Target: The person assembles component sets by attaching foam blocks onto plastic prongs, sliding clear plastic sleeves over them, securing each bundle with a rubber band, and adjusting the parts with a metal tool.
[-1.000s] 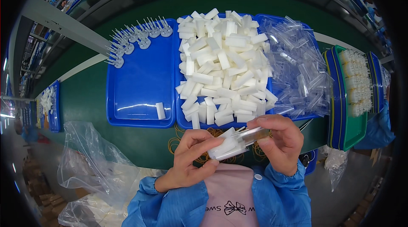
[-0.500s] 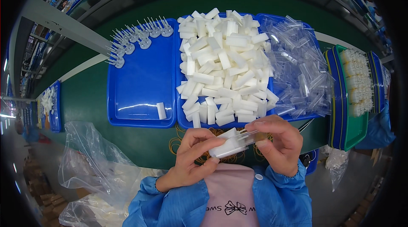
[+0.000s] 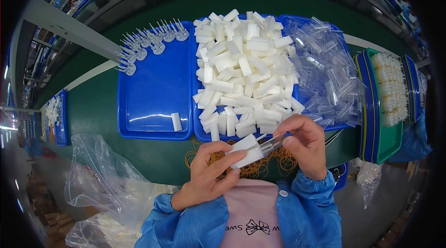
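I have my left hand point(image 3: 211, 173) pinching a white foam block point(image 3: 245, 150) above the bench point(image 3: 139, 155) while my right hand's point(image 3: 304, 143) fingers pinch a clear plastic sleeve point(image 3: 272, 142) at its end; next, I judge, the sleeve wants aligning squarely with it.

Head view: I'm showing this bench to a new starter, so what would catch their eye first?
First, the big heap of white foam blocks filling the middle blue tray, straight ahead. Nearer, the left hand holds a white foam block while the right hand holds a clear plastic tube against it, above a scatter of rubber bands. To the right lies a glinting pile of clear plastic tubes.
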`<move>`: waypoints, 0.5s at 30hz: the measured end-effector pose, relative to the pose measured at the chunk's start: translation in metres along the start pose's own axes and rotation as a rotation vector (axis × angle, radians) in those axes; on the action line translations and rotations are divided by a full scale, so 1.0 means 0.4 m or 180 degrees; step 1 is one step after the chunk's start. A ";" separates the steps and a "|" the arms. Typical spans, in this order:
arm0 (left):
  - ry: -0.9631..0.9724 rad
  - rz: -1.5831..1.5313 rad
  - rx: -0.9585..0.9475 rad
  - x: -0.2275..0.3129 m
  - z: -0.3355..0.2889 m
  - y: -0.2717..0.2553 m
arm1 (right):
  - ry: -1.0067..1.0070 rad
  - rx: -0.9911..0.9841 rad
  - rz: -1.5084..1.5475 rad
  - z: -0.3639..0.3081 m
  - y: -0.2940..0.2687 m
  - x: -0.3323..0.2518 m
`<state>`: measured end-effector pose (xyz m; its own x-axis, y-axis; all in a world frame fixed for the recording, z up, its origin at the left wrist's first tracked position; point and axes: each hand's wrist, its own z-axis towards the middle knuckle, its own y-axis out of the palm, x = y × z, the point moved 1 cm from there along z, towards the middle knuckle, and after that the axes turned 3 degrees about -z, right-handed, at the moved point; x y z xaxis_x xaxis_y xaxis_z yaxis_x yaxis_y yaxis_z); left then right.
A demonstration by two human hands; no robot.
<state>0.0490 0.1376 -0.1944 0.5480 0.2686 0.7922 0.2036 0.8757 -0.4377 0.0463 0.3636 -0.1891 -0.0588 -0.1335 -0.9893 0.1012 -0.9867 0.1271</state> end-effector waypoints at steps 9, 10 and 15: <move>0.0014 0.0065 0.0077 -0.005 -0.004 0.001 | -0.0149 0.0004 -0.0064 0.003 0.006 0.003; 0.0033 0.0115 0.0080 -0.007 -0.005 0.001 | -0.0286 -0.0034 -0.0385 0.002 0.009 -0.003; 0.0110 0.0166 0.0097 -0.005 -0.006 0.000 | -0.0133 -0.0176 -0.0064 0.005 0.009 0.006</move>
<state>0.0499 0.1361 -0.1970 0.5850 0.3007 0.7533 0.1494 0.8729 -0.4645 0.0445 0.3597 -0.1911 -0.1028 -0.1186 -0.9876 0.1544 -0.9827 0.1019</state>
